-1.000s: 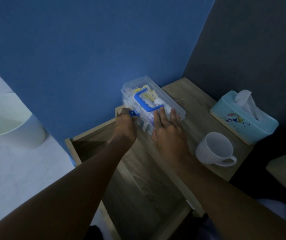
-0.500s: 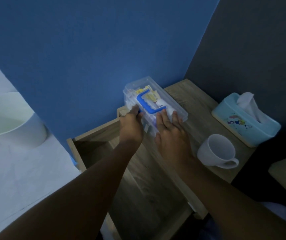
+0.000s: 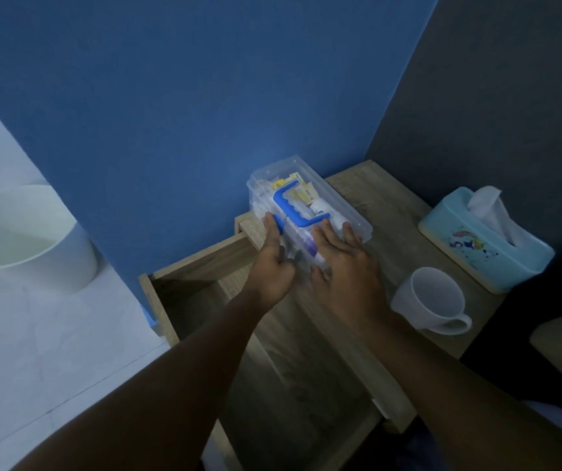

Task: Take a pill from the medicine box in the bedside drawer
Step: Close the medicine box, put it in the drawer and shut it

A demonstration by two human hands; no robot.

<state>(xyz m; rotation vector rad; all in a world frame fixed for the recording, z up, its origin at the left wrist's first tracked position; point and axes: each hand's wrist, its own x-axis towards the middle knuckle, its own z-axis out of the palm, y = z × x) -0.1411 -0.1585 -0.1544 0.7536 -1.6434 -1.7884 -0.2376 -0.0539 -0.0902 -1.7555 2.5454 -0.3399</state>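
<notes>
A clear plastic medicine box point(image 3: 347, 207) with a blue handle point(image 3: 290, 209) on its lid lies on the wooden bedside table point(image 3: 378, 192), against the blue wall. Packets and tubes show through the lid. My left hand point(image 3: 273, 263) grips the box's near left side, thumb on a blue latch point(image 3: 279, 222). My right hand point(image 3: 344, 263) lies flat on the near end of the lid, fingers spread. Below my forearms the wooden drawer point(image 3: 205, 263) stands pulled out.
A white mug point(image 3: 432, 300) stands on the table to the right of my right hand. A light blue tissue box point(image 3: 483, 243) sits further right. A white bin point(image 3: 31, 239) stands on the pale floor at left.
My left thumb has shifted up onto the blue latch, and my right hand has slid slightly further onto the lid. The box has stayed in place.
</notes>
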